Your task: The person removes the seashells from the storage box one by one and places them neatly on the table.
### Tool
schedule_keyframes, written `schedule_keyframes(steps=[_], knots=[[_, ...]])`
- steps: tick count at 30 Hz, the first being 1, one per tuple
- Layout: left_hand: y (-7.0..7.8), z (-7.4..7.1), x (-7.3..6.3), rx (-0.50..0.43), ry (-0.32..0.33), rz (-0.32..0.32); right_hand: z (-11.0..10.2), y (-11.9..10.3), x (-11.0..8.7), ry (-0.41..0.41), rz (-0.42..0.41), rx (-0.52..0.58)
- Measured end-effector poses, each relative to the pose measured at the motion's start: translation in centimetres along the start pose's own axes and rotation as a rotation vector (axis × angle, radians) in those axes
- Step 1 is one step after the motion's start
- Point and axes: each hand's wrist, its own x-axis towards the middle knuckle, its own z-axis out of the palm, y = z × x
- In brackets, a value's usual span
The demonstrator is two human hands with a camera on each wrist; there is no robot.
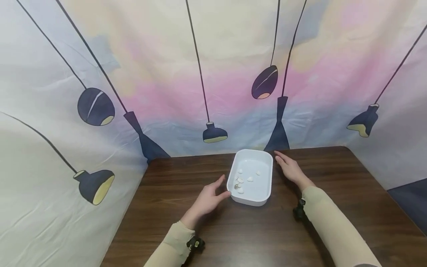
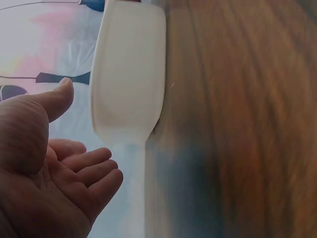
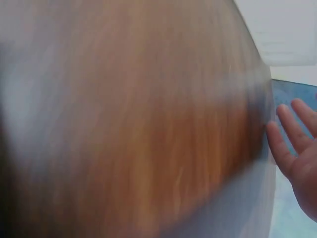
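Observation:
A white rectangular tray stands on the brown wooden table, holding several small whitish shells, mostly toward its left side. My left hand is at the tray's left side, fingers spread and thumb by the near left corner. In the left wrist view, the left hand shows relaxed fingers with a gap before the tray's side. My right hand lies along the tray's right side, fingers extended near the far right corner. The right wrist view shows the right hand with straight fingers, apart from the tray.
The wooden table reaches back to a fabric backdrop printed with hanging lamps. The tray sits near the table's back edge. A small dark device is strapped to the left wrist, and another dark device to the right.

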Motion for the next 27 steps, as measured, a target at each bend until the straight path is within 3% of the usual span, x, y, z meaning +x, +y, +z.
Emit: schedule_keyframes(steps=[4, 7, 16, 23, 27], knots=[[-0.2, 1.3, 0.2, -0.006, -0.001, 0.008, 1.0, -0.6, 0.9, -0.028, 0.073, 0.14], [-0.4, 1.7, 0.3, -0.02, 0.004, 0.01, 1.5, -0.9, 1.3, -0.054, 0.095, 0.163], [-0.5, 1.9, 0.5, -0.017, 0.049, -0.012, 1.8, -1.0, 1.7, -0.089, 0.075, 0.04], [-0.8, 1.5, 1.1, 0.024, 0.157, -0.056, 1.1, -1.5, 1.0, -0.084, -0.016, -0.101], [-0.8, 1.3, 1.1, 0.046, 0.216, -0.095, 1.1, -1.8, -0.2, -0.062, -0.022, -0.188]])
